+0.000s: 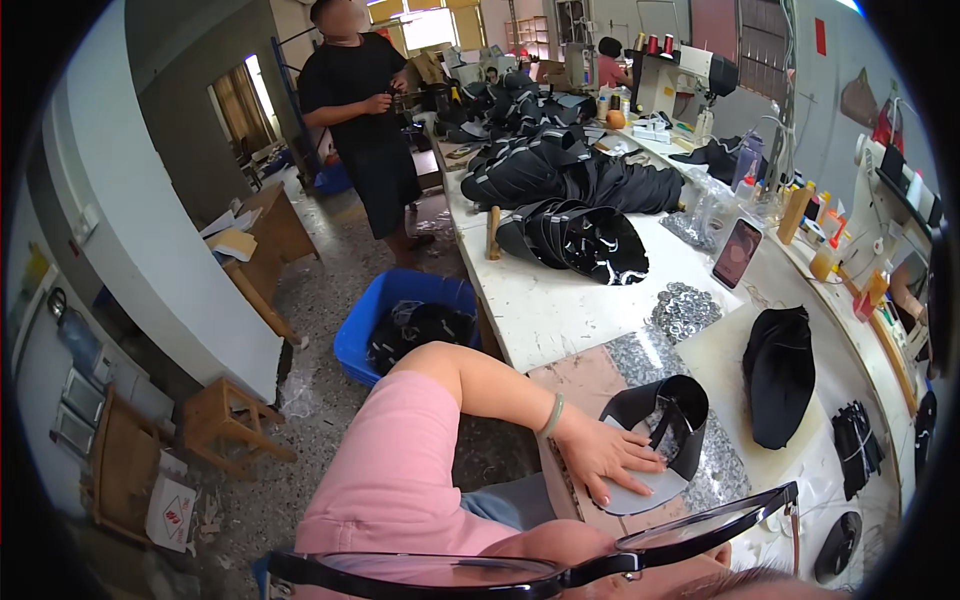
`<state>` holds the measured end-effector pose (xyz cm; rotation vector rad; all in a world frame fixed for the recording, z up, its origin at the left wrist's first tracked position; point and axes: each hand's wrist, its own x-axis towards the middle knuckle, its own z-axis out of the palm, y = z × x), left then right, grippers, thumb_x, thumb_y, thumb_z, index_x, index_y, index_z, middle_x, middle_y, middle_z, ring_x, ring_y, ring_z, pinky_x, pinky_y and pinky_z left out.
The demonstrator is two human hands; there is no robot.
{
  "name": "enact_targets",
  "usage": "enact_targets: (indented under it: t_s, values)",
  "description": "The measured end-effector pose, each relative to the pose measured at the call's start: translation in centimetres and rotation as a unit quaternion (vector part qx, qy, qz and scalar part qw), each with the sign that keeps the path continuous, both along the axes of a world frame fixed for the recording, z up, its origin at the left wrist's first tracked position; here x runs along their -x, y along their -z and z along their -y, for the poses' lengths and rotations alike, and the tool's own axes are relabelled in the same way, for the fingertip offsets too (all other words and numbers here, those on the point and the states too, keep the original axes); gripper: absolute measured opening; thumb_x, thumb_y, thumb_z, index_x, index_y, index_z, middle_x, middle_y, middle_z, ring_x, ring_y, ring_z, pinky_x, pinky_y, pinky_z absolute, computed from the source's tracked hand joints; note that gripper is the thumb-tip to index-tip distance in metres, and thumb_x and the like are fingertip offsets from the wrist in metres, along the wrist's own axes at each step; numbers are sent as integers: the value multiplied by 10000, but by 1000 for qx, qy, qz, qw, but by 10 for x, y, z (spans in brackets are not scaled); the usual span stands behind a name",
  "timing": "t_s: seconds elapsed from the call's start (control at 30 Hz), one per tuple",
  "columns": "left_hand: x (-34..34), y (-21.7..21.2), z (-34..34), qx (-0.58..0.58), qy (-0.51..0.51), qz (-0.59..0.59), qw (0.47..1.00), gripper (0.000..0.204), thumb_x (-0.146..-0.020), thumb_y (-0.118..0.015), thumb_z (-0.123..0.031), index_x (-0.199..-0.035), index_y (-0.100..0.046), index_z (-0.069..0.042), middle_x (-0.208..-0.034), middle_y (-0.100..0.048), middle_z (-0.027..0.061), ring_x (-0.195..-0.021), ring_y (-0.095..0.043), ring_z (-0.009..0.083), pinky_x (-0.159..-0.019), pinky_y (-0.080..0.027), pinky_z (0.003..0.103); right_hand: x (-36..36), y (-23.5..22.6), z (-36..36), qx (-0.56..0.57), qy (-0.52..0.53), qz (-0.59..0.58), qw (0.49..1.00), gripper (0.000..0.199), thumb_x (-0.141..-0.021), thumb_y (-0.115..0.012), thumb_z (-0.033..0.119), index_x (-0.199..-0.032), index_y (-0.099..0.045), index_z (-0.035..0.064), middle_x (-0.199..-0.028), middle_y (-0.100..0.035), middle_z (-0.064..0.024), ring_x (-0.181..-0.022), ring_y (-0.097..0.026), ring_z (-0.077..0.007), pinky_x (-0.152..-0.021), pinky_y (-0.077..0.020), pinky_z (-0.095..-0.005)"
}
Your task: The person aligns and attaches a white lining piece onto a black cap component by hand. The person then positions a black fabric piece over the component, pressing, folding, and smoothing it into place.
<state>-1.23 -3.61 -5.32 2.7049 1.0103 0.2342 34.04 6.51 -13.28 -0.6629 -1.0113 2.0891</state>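
Left hand (607, 455) — flat on visor (655, 440)

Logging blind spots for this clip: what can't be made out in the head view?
- Right hand: not in view; the glasses frame and lower edge cover that side.
- Left hand lies flat on the grey visor piece; the part beneath its palm is hidden.
- Blue bin: dark contents too dim to identify.
- Far end of the white table: items too small.

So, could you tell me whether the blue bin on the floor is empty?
No, the blue bin holds dark pieces.
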Motion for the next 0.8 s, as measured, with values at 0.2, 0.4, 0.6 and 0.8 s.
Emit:
enact_targets:
  t_s: [0.2,0.4,0.6,0.8]
  values:
    - [-4,9,-27,157,13,24,987,623,-887,-517,-368,-1433,-313,-148,-1498,-106,266,-1407,-74,377,-1103,-83,531,1,9,-2,-9,138,84,987,114,-792,-613,0,-890,-562,24,-843,-575,-69,-701,-556,-169,-594,-454,-288]
    - [0,8,-27,177,0,116,977,567,-850,-584,-276,-1364,-423,-97,-1483,-174,255,-1382,-156,395,-1102,-142,505,12,-58,26,-160,-41,75,983,179,-724,-704,121,-752,-587,-11,-715,-540,-42,-599,-471,-127,-534,-371,-255]
    - [16,-20,17,-174,-67,29,982,226,-778,-642,-136,-965,-589,-21,-1156,-532,141,-1123,-496,325,-917,-412,390,50,-98,32,-138,-180,149,962,148,-728,-720,28,-834,-630,-22,-770,-600,-53,-669,-578,-114,-566,-464,-235]
    - [2,-28,48,134,-277,283,908,242,-910,-551,-194,-1032,-633,-2,-981,-633,106,-908,-603,245,-835,-470,340,54,-122,36,-100,-300,286,905,171,-798,-693,57,-945,-640,-12,-716,-624,-30,-515,-553,-71,-462,-435,-201]
